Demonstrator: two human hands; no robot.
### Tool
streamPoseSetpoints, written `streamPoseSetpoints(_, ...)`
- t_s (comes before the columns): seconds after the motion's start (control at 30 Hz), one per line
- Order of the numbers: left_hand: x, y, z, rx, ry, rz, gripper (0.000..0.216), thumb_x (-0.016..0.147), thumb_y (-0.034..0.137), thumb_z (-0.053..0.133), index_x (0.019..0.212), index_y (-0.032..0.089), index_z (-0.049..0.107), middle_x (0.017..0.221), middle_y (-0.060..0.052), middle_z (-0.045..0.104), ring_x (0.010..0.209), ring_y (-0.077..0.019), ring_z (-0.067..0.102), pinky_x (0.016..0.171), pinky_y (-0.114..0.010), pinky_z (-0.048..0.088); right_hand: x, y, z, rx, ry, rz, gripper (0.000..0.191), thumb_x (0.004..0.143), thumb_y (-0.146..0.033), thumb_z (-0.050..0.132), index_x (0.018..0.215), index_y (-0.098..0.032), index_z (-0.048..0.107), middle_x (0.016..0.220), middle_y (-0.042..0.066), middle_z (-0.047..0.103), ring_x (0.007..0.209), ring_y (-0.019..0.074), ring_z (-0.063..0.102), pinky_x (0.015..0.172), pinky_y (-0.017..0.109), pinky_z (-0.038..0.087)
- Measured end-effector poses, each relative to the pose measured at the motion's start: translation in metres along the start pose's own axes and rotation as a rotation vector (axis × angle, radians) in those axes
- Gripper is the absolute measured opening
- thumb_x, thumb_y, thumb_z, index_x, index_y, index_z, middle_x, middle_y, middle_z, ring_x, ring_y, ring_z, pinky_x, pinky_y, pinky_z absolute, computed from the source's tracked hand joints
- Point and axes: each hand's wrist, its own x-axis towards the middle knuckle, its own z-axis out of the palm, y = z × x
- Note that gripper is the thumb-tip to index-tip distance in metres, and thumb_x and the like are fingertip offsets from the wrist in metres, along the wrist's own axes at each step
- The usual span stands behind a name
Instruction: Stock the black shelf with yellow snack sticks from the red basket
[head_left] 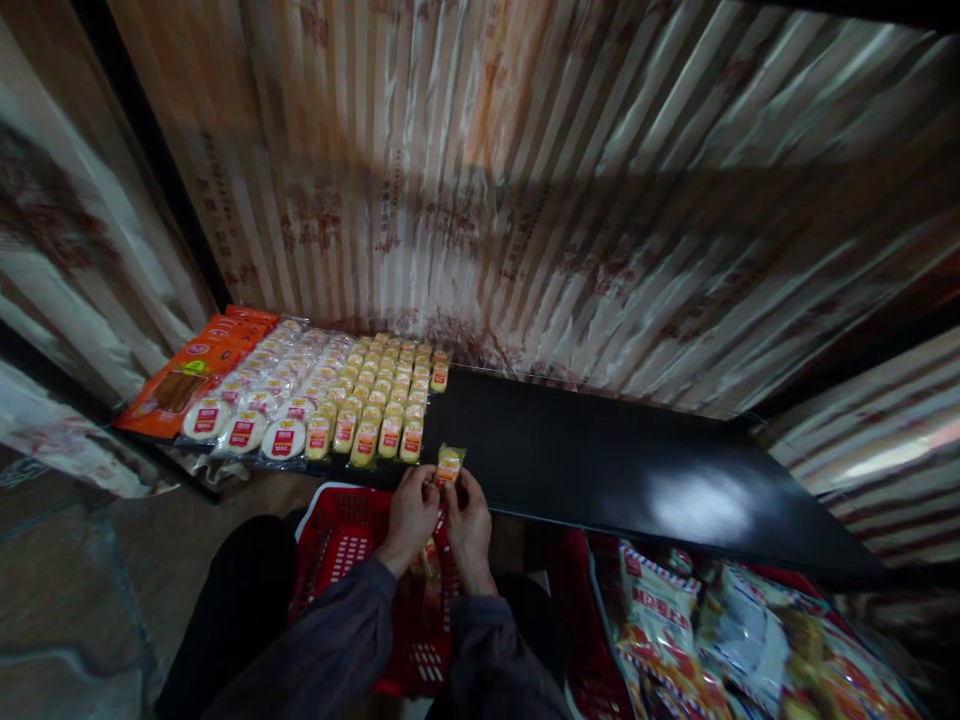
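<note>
Between my two hands is a small yellow wrapped snack cake [449, 462] with a red label, held upright over the front edge of the black shelf [570, 450]. My left hand [411, 515] has its fingers curled at the cake's left side. On the right side, my right hand [469, 522] pinches the pack with thumb and fingers. To the left, rows of matching yellow snack cakes [365, 440] lie on the shelf. Below my hands stands a red plastic basket [315, 545] with a few packs inside, partly hidden by my forearms.
Left of the yellow rows lie round white wrapped cakes [244, 430] and orange snack bags [180, 375]. At lower right, a second container holds larger snack bags [660, 610]. A patterned curtain [480, 200] hangs behind the shelf, with a dark frame post [150, 150] at left.
</note>
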Motion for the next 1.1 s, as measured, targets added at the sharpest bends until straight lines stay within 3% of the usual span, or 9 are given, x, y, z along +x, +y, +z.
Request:
streamPoseSetpoints(0.53, 0.034, 0.013, 0.025, -0.082, -0.001, -0.098, 0.042, 0.078, 0.012, 0.052, 0.118, 0.019, 0.061, 0.124, -0.011, 0.063, 0.119, -0.0239, 0.055, 0.11, -0.038, 0.036, 0.06, 0.007, 0.003, -0.052, -0.063, 0.007, 0.042, 0.079, -0.041, 0.054, 0.11, -0.016, 0.066, 0.103, 0.012, 0.071, 0.092, 0.0243, 0.067, 0.084, 0.036, 0.052)
streamPoseSetpoints(0.8, 0.045, 0.014, 0.038, -0.046, -0.028, -0.1, 0.046, 0.085, 0.019, 0.045, 0.129, 0.01, 0.054, 0.142, -0.017, 0.049, 0.134, -0.0242, 0.043, 0.117, -0.038, 0.027, 0.082, 0.014, 0.015, -0.1, -0.041, -0.008, 0.044, 0.08, -0.042, 0.051, 0.112, -0.015, 0.066, 0.105, 0.012, 0.071, 0.095, 0.0242, 0.065, 0.086, 0.036, 0.051)
streamPoseSetpoints(1.1, 0.059, 0.006, 0.051, -0.135, -0.031, -0.07, 0.045, 0.087, 0.025, 0.047, 0.13, 0.017, 0.056, 0.15, -0.01, 0.042, 0.143, -0.0214, 0.032, 0.121, -0.035, 0.019, 0.113, 0.018, 0.03, -0.1, -0.058, -0.02, 0.042, 0.08, -0.039, 0.051, 0.113, -0.018, 0.065, 0.108, 0.009, 0.07, 0.097, 0.0237, 0.064, 0.089, 0.036, 0.049)
